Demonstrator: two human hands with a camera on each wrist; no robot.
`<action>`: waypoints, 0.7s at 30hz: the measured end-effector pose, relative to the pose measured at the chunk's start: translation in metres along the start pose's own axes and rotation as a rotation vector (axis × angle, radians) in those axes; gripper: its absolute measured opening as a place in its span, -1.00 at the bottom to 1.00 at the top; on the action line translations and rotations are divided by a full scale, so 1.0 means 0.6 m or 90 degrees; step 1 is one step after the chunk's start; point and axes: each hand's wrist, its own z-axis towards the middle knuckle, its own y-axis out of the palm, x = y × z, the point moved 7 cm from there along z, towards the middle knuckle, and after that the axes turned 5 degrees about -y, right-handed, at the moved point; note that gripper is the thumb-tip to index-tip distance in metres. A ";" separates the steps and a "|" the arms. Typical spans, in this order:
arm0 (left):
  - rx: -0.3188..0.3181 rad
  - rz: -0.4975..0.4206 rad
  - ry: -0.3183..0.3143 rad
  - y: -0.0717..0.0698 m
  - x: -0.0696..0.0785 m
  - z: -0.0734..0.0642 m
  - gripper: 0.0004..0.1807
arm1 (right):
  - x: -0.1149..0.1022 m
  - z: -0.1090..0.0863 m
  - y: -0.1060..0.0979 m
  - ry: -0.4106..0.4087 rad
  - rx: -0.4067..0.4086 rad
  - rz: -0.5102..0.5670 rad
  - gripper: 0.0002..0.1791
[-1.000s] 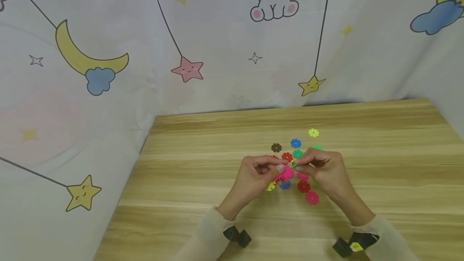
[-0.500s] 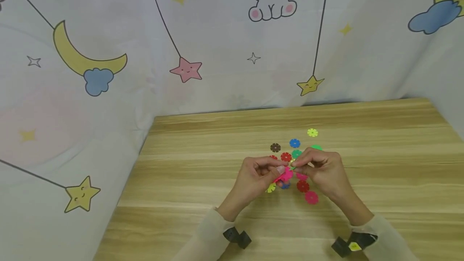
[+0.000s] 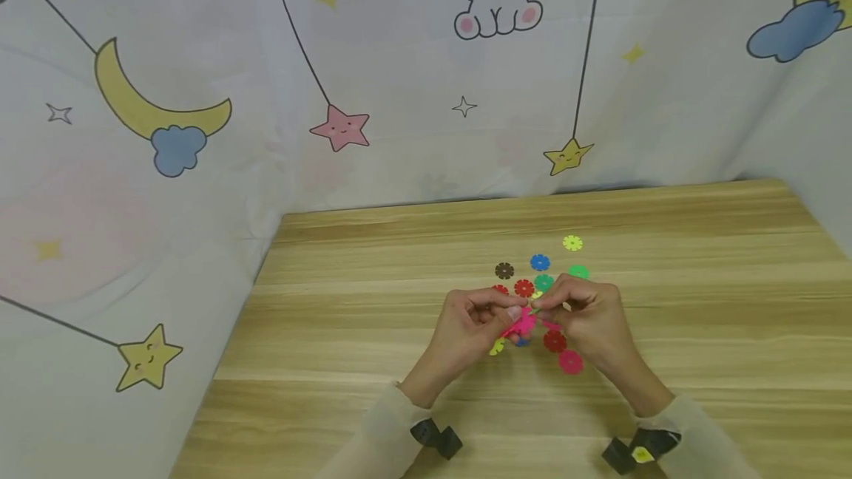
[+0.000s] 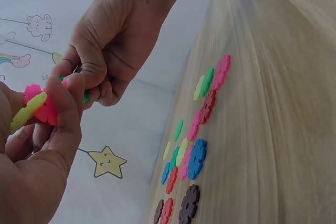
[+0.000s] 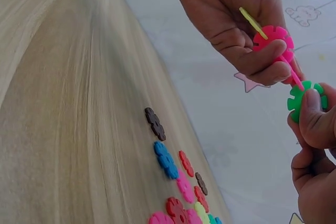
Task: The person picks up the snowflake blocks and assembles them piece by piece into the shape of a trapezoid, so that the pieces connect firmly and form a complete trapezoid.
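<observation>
My left hand [image 3: 469,327] pinches a small chain of notched plastic discs. In the right wrist view it holds a pink notched disc [image 5: 274,39] with a yellow notched disc [image 5: 252,22] slotted into it at an angle. A second pink notched disc [image 5: 294,71], seen nearly edge-on, extends from the first. Opposite, my right hand [image 3: 592,313] pinches a green notched disc [image 5: 297,101] between thumb and finger. The green disc's edge meets the second pink disc; how deep their slots engage I cannot tell. Both hands are raised above the table.
Several loose notched discs lie flat under and around the hands, among them a brown disc [image 3: 504,270], a blue disc [image 3: 540,262], a yellow disc [image 3: 572,242] and a pink disc [image 3: 570,361]. The wood-grain table [image 3: 373,265] meets a printed curtain [image 3: 399,94] behind.
My right hand has shifted slightly left and tilted, bringing the green disc against the pink ones. The left hand keeps its hold almost unmoved. The head view has drifted a little.
</observation>
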 end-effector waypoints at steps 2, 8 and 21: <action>0.005 0.003 0.003 0.001 0.000 0.000 -0.82 | 0.001 -0.001 0.000 0.000 -0.008 -0.003 -0.67; 0.011 0.018 0.016 0.002 -0.001 -0.001 -0.83 | -0.005 -0.003 0.004 -0.032 -0.036 0.002 -0.63; 0.022 0.035 0.025 -0.009 0.004 0.000 -0.83 | -0.010 0.007 0.000 -0.142 -0.141 0.067 -0.69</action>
